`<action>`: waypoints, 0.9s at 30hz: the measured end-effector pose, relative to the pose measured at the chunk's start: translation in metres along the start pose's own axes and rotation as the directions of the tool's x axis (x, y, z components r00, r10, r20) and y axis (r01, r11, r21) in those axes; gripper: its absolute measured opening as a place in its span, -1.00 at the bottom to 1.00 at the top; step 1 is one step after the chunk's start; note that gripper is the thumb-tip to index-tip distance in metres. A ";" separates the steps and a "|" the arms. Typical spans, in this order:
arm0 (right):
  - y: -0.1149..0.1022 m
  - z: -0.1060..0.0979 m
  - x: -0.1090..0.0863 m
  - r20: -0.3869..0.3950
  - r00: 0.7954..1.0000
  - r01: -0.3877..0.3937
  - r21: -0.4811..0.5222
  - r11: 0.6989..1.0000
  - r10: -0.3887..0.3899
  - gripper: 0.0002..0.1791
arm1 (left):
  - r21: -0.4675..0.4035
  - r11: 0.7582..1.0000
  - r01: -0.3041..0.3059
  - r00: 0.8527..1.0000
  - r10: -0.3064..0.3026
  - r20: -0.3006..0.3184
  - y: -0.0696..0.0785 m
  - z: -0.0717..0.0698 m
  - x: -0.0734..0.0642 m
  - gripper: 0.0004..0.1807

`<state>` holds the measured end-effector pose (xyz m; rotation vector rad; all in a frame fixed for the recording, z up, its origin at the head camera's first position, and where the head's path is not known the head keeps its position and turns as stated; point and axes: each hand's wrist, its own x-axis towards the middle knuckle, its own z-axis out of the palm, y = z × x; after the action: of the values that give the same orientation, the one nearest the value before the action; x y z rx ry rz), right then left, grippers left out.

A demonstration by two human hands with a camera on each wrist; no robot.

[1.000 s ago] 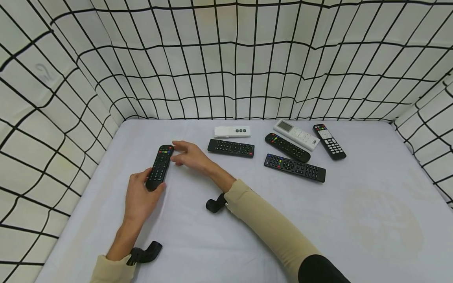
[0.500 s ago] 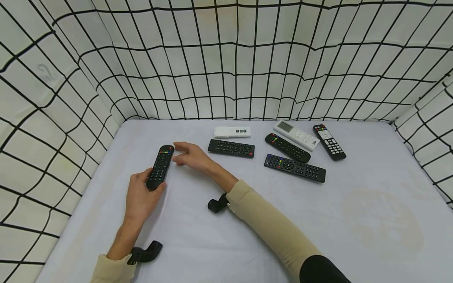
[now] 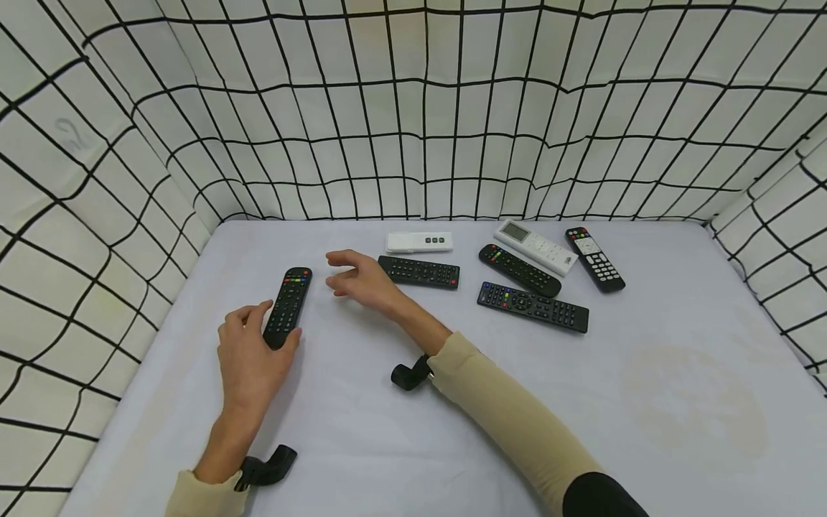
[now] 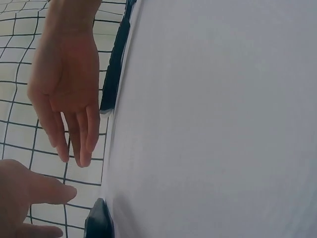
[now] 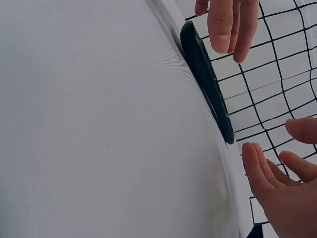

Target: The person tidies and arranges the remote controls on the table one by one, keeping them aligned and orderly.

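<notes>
A black remote control with coloured buttons lies at the left of the white table. My left hand spreads around its near end in the head view, thumb on the right and fingers on the left, without gripping. In the right wrist view, the fingers of the left hand hang beside the same remote. To the right of its far end, my right hand hovers with loosely bent fingers, holding nothing. Just behind that hand lies another black remote, its left end partly overlapped by the hand.
A small white remote lies at the back. Farther right sit a white remote with a screen, a curved black remote, a long black remote and a black remote with white keys. Black netting over white walls encloses the table.
My right hand has drawn away from the left remote, to the right. The left hand has loosened, its fingers shifting left off the remote, which stays in place.
</notes>
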<state>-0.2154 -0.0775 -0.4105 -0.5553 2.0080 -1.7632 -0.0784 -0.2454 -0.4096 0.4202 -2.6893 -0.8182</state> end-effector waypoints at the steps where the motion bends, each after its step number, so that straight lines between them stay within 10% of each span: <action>1: -0.001 -0.002 -0.002 -0.012 1.000 0.007 -0.007 1.000 -0.008 -0.42 | -0.001 1.000 -0.021 1.000 0.021 -0.019 0.001 0.001 -0.001 -0.32; 17: -0.015 -0.050 -0.044 -0.295 0.951 0.022 -0.224 0.974 -0.089 -0.64 | -0.175 0.957 -0.233 0.972 0.232 -0.025 0.037 0.031 0.005 -0.55; 27: -0.014 -0.077 -0.061 -0.422 0.897 -0.002 -0.298 0.955 -0.129 -0.70 | -0.157 0.971 -0.183 0.973 0.201 0.115 0.057 0.045 0.014 -0.51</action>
<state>-0.2065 0.0179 -0.3854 -0.3296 2.6174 -1.7580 -0.1180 -0.1832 -0.4102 0.0721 -2.7095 -1.0055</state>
